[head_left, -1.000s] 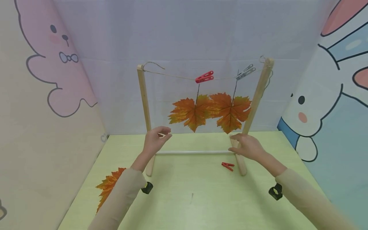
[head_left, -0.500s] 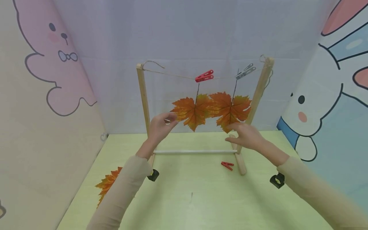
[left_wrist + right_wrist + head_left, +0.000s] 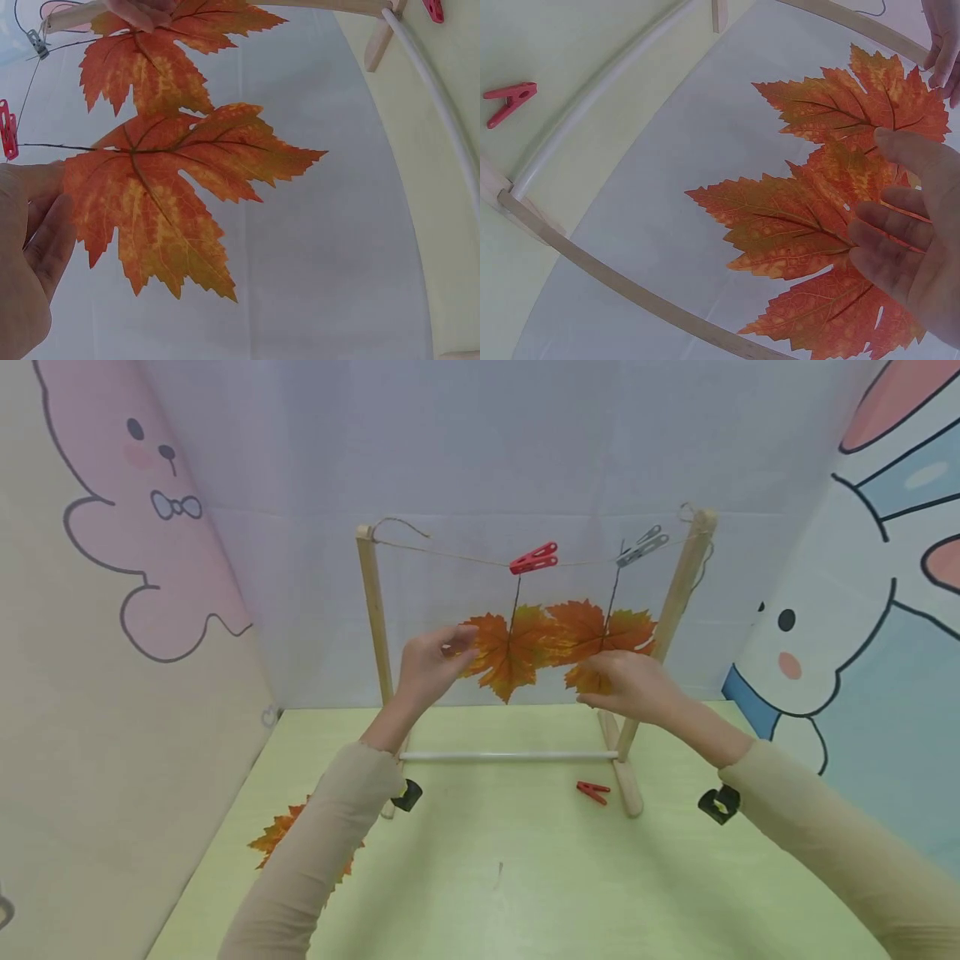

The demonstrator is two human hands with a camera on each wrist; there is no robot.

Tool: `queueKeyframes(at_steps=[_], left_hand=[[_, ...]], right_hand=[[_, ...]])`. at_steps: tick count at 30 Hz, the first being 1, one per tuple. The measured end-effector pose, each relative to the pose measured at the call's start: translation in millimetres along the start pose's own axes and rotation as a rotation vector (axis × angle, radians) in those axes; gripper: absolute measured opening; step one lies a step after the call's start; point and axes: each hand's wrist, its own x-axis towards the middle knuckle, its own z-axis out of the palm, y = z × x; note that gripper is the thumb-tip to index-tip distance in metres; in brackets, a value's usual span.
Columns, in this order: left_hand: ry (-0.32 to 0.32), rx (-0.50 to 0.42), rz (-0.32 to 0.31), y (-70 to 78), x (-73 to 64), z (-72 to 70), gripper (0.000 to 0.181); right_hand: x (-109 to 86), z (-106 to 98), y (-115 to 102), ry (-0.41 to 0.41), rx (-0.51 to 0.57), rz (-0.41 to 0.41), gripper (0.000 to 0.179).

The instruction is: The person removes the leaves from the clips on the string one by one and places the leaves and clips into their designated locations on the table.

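Two orange artificial maple leaves hang by their stems from a string on a wooden frame. A red clothespin (image 3: 534, 560) clips the left leaf (image 3: 506, 647), and a grey clothespin (image 3: 642, 550) clips the right leaf (image 3: 607, 625). My left hand (image 3: 435, 667) is at the left leaf's outer edge, its fingers loosely bent; the left wrist view shows the fingertips (image 3: 58, 225) right beside that edge. My right hand (image 3: 636, 687) is in front of the right leaf with relaxed fingers, covering its lower part. Neither hand grips anything.
A wooden post (image 3: 377, 610) stands left and another post (image 3: 684, 581) right, joined low down by a white rod (image 3: 510, 756). On the table (image 3: 480, 860) lie a red clothespin (image 3: 592, 792) and a third maple leaf (image 3: 279, 837), partly under the left sleeve.
Both hands have risen from low beside the posts toward the hanging leaves. The left hand also moved right to the left leaf's edge; the right hand moved slightly left, over the right leaf.
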Motion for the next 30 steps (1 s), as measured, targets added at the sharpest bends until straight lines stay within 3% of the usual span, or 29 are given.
queueKeyframes(at_steps=[11, 21, 30], left_hand=[[0.066, 0.03, 0.017, 19.0, 24.1, 7.3, 0.024], [0.116, -0.097, -0.098, 32.7, 44.4, 20.6, 0.028], [0.137, -0.222, -0.205, 33.8, 51.0, 30.5, 0.041]], right_hand=[[14.2, -13, -5, 0.029, -0.015, -0.035, 0.042], [18.9, -18, -9, 0.018, -0.033, -0.028, 0.048], [21.2, -25, -10, 0.035, -0.04, -0.033, 0.046]])
